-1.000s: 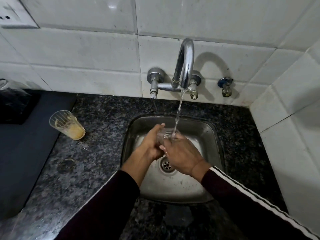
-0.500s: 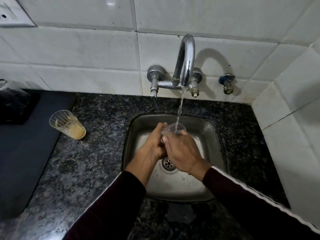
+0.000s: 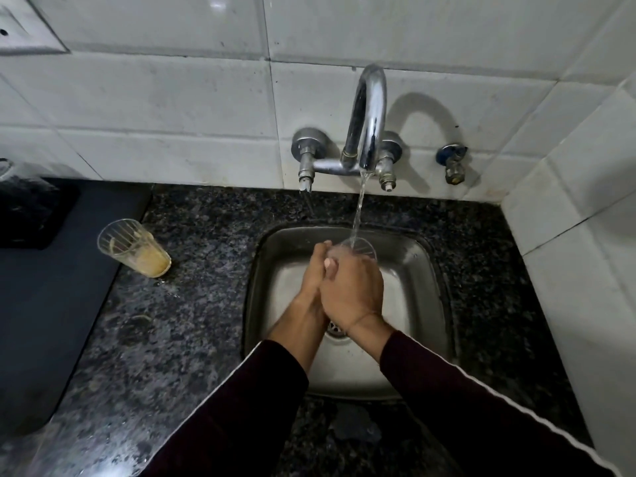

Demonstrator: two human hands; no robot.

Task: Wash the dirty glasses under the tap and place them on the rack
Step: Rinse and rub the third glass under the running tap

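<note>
A clear glass [image 3: 361,248] is held over the steel sink [image 3: 423,266], its open rim up under the stream from the chrome tap [image 3: 368,115]. My right hand [image 3: 354,287] wraps its near side and my left hand [image 3: 315,270] presses against its left side; most of the glass is hidden behind them. A second glass [image 3: 136,247] with yellowish residue stands tilted-looking on the dark granite counter [image 3: 192,304], to the left of the sink, apart from both hands.
A dark mat [image 3: 44,304] covers the counter's left part, with a black object [image 3: 27,211] at its back. White tiled walls close the back and the right side [image 3: 585,235]. A small valve [image 3: 452,163] sits right of the tap.
Both hands have lifted the glass slightly toward the tap and closed tighter together around it. Water keeps running. The dirty glass on the counter has not moved.
</note>
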